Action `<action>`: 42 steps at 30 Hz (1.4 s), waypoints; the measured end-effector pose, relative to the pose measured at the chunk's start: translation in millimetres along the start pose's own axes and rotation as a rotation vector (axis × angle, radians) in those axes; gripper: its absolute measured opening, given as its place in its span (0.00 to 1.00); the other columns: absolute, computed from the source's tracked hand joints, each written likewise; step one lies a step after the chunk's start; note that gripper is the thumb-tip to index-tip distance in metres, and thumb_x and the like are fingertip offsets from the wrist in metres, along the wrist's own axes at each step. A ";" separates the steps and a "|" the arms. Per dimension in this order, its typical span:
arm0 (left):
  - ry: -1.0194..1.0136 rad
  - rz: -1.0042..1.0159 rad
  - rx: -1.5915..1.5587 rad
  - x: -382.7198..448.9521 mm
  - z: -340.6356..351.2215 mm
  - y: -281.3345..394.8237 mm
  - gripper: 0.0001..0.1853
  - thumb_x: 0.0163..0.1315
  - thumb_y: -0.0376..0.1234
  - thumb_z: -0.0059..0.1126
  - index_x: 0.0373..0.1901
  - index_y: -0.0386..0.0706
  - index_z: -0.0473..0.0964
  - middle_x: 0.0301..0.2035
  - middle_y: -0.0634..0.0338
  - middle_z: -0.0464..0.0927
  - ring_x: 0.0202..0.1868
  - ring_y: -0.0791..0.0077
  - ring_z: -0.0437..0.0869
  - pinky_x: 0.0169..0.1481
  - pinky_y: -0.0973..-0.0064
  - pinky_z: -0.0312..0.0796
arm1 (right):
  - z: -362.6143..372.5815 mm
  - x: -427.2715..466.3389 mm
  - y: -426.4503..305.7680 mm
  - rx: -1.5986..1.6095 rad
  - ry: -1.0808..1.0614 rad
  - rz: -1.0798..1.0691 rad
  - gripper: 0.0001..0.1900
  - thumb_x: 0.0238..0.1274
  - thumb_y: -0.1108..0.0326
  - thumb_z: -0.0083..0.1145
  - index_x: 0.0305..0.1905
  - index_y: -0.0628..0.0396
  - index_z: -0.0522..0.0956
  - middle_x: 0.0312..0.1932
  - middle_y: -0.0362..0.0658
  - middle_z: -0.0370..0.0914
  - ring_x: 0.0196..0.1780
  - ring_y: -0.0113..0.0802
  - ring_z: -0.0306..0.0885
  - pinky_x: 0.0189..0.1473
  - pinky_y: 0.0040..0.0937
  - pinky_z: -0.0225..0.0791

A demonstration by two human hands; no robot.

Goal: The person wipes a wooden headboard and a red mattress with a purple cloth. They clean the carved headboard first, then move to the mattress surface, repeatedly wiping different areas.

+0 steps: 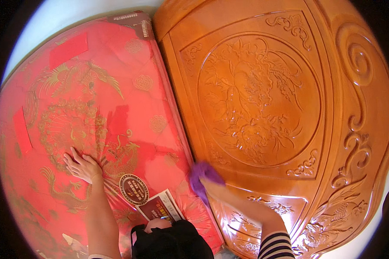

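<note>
My left hand (83, 167) rests palm down, fingers spread, on a red mattress (146, 106) with gold dragon and phoenix patterns. In my right hand (210, 187) is a purple cloth (208, 172), pressed against the lower left part of a carved, glossy wooden headboard (259, 97). The hand and cloth are blurred, and the cloth hides most of the fingers. They sit close to the seam where the mattress edge meets the wood. Carved flowers fill the headboard's large round medallion (253, 84), above and to the right of the cloth.
A round label (134, 189) and a rectangular printed card (162, 207), both bearing writing, lie on the mattress near my body. Red paper pieces (68, 48) lie farther off. Raised scrollwork (356, 152) runs along the headboard's right border. A pale wall (64, 26) stands beyond the mattress.
</note>
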State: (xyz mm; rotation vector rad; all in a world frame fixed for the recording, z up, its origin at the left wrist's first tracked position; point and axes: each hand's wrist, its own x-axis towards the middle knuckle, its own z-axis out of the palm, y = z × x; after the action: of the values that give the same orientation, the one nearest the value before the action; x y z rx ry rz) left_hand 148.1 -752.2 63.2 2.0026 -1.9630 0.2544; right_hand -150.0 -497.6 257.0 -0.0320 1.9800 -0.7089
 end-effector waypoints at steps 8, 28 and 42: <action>0.006 -0.011 -0.036 -3.3 7.4 -6.3 0.28 0.69 0.40 0.45 0.72 0.55 0.59 0.71 0.53 0.56 0.73 0.56 0.55 0.74 0.51 0.50 | -27.0 35.4 -83.4 -0.919 0.011 -0.593 0.27 0.71 0.64 0.40 0.73 0.57 0.60 0.75 0.53 0.54 0.75 0.47 0.54 0.77 0.42 0.44; -0.612 -0.098 -0.839 28.0 -31.3 -191.1 0.23 0.67 0.39 0.55 0.56 0.31 0.70 0.46 0.45 0.79 0.50 0.58 0.80 0.54 0.66 0.71 | -188.8 -260.1 -128.7 -1.362 0.561 -0.534 0.28 0.54 0.59 0.65 0.62 0.51 0.73 0.48 0.51 0.72 0.52 0.54 0.73 0.53 0.47 0.71; -1.617 0.002 -0.217 -152.8 -270.1 -322.1 0.16 0.63 0.41 0.54 0.34 0.35 0.76 0.26 0.53 0.77 0.30 0.61 0.78 0.38 0.60 0.70 | -86.1 -111.6 36.7 -0.441 0.144 -0.300 0.19 0.67 0.59 0.47 0.61 0.44 0.76 0.55 0.47 0.79 0.56 0.45 0.77 0.58 0.41 0.69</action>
State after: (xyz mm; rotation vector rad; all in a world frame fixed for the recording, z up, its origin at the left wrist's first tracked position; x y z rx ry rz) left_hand 489.2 -514.2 227.8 2.1127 -2.3881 -2.0452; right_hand -154.0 -392.3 357.5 -0.5660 2.2636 -0.4565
